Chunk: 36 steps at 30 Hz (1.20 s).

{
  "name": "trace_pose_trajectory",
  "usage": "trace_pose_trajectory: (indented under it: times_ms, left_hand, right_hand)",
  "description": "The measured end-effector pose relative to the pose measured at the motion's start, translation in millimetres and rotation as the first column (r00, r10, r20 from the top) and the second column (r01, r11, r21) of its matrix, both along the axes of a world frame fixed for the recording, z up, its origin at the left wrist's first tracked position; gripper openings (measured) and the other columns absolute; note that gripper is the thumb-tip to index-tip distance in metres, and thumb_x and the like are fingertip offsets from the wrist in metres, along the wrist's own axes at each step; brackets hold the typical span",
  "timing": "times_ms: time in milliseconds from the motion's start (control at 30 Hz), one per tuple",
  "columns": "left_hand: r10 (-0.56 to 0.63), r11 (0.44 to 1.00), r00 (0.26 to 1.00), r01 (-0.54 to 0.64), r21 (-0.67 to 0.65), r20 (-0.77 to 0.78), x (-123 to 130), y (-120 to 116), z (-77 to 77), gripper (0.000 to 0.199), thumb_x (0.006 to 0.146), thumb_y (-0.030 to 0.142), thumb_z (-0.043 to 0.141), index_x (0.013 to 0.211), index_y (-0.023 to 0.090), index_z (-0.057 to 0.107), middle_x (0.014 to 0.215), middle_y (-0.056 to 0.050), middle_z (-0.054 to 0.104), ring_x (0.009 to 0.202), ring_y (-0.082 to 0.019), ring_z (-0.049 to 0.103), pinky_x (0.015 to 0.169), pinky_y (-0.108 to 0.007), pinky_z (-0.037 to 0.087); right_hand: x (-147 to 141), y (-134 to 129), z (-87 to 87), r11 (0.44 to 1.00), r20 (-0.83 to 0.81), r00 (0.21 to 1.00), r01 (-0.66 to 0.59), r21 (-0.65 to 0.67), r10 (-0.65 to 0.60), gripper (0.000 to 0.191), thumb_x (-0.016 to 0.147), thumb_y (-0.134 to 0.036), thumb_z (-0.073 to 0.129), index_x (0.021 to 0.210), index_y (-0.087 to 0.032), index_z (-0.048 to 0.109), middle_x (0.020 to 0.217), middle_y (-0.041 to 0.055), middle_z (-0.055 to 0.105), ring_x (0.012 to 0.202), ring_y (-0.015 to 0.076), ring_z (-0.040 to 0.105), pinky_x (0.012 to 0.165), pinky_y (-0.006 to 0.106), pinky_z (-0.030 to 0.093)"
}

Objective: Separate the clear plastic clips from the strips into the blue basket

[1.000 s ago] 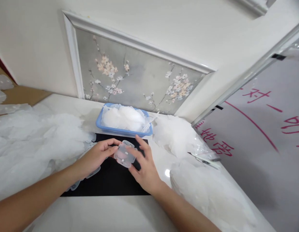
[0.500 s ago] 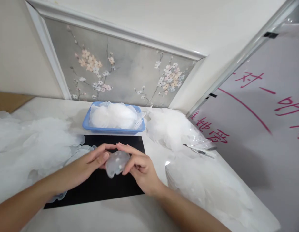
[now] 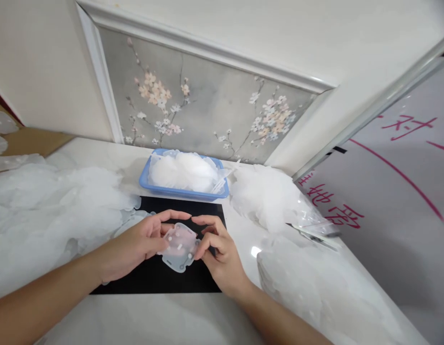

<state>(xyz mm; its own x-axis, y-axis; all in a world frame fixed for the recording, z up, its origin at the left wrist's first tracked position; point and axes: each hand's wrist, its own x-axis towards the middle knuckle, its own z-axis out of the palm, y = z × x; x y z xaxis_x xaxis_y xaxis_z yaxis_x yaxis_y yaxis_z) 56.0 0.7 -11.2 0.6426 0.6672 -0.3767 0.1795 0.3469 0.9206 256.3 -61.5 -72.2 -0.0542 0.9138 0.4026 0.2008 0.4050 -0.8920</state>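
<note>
A small translucent plastic piece (image 3: 180, 248) with white nubs and notched edges is held above the black mat (image 3: 164, 283). My left hand (image 3: 148, 239) pinches its left edge between thumb and fingers, with the index finger stretched out above it. At the right edge, the thumb and fingers of my right hand (image 3: 216, 249) grip the same piece. Both index fingertips nearly meet over its top. More translucent pieces (image 3: 133, 223) lie by the mat's upper left edge, partly behind my left hand.
A blue basket (image 3: 184, 194) full of white translucent pieces stands behind the mat. Heaps of similar pieces lie at the left (image 3: 56, 206) and right (image 3: 315, 287). Near a clear bag (image 3: 315, 215) is a metallic tool (image 3: 313, 236). A whiteboard (image 3: 397, 191) leans at the right.
The piece has turned so its broad face shows more fully, and my hands have spread slightly around it. The camera view has shifted left.
</note>
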Motion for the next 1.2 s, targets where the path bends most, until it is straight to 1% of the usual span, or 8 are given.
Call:
trace_pose_trajectory:
  times_ms: [200,333,400,533,733,900,1033,1200]
  left_hand:
    - [0.0,0.999,0.999,0.003,-0.055,0.051,2,-1,4.4,0.081,0.055,0.007,0.049,0.133,0.027,0.048,0.111,-0.002,0.073,0.088,-0.016,0.066,0.059,-0.022,0.039]
    - [-0.153,0.987,0.988,0.153,0.042,-0.003,-11,5,5.6,0.083,0.066,0.009,0.049,0.145,0.033,0.037,0.134,-0.003,0.064,0.114,-0.022,0.064,0.087,-0.031,0.049]
    - [-0.252,0.921,0.941,0.305,0.244,-0.225,-27,12,4.0,0.078,0.075,0.013,0.053,0.147,0.039,0.037,0.148,0.0,0.053,0.134,-0.027,0.05,0.106,-0.038,0.042]
    - [-0.066,0.628,0.722,0.566,0.533,-0.689,-54,30,-2.4,0.067,0.074,0.016,0.061,0.137,0.036,0.057,0.157,-0.002,0.043,0.146,-0.038,0.029,0.115,-0.051,0.028]
    - [0.004,0.546,0.602,0.668,0.506,-0.799,-45,46,0.4,0.062,0.062,0.01,0.061,0.12,0.029,0.067,0.111,-0.005,0.066,0.11,-0.031,0.052,0.096,-0.043,0.037]
    - [-0.018,0.635,0.651,0.594,0.495,-0.759,-36,44,5.2,0.007,0.072,0.027,0.067,0.078,0.024,0.069,0.092,-0.004,0.06,0.099,-0.03,0.053,0.082,-0.036,0.039]
    - [0.164,0.8,0.864,0.165,0.576,-0.476,-18,31,-1.0,0.028,0.08,0.049,0.063,0.085,0.023,0.059,0.082,0.0,0.058,0.074,-0.021,0.055,0.064,-0.03,0.041]
    - [0.179,0.963,0.971,-0.141,0.231,-0.155,1,14,-16.8,0.041,0.076,0.058,0.07,0.086,0.021,0.056,0.074,0.003,0.057,0.067,-0.016,0.053,0.059,-0.025,0.041]
  right_hand:
    - [-1,-1,-0.3,0.998,0.034,0.999,0.025,0.06,-0.027,0.033,0.079,0.0,0.057,0.096,-0.028,0.062,0.125,0.0059,0.053,0.122,0.0236,0.054,0.096,0.04,0.047]
    - [-1,-2,2.2,0.996,0.077,0.997,-0.029,0.08,0.023,0.024,0.081,-0.006,0.063,0.093,-0.027,0.066,0.136,0.0073,0.052,0.126,0.0257,0.052,0.1,0.041,0.043]
    - [-2,-1,3.5,0.994,-0.091,0.992,-0.089,-0.067,0.082,0.012,0.083,-0.014,0.068,0.083,-0.025,0.064,0.13,0.0069,0.06,0.123,0.0259,0.056,0.102,0.042,0.041]
    - [-4,5,2.4,0.876,-0.608,0.794,-0.303,-0.376,0.014,0.021,0.082,-0.029,0.075,0.079,-0.024,0.054,0.098,0.002,0.072,0.099,0.022,0.066,0.091,0.037,0.047]
    - [-3,14,-1.7,0.741,-0.831,0.535,-0.495,-0.453,-0.15,0.037,0.077,-0.048,0.079,0.1,-0.023,0.065,0.101,0.0029,0.071,0.095,0.0214,0.066,0.088,0.037,0.05]
    - [-2,15,-1.9,0.737,-0.847,0.514,-0.517,-0.435,-0.139,0.044,0.078,-0.054,0.077,0.106,-0.022,0.065,0.11,0.0057,0.069,0.101,0.0236,0.065,0.09,0.04,0.05]
    - [-2,15,-0.5,0.817,-0.796,0.598,-0.411,-0.405,-0.094,0.033,0.075,-0.038,0.084,0.091,-0.023,0.06,0.09,-0.0004,0.066,0.084,0.0168,0.063,0.079,0.032,0.05]
    - [-1,13,-0.7,0.894,-0.589,0.802,-0.187,-0.407,-0.1,0.038,0.074,-0.029,0.079,0.07,-0.022,0.042,0.081,-0.0015,0.062,0.066,0.0127,0.051,0.059,0.025,0.042]
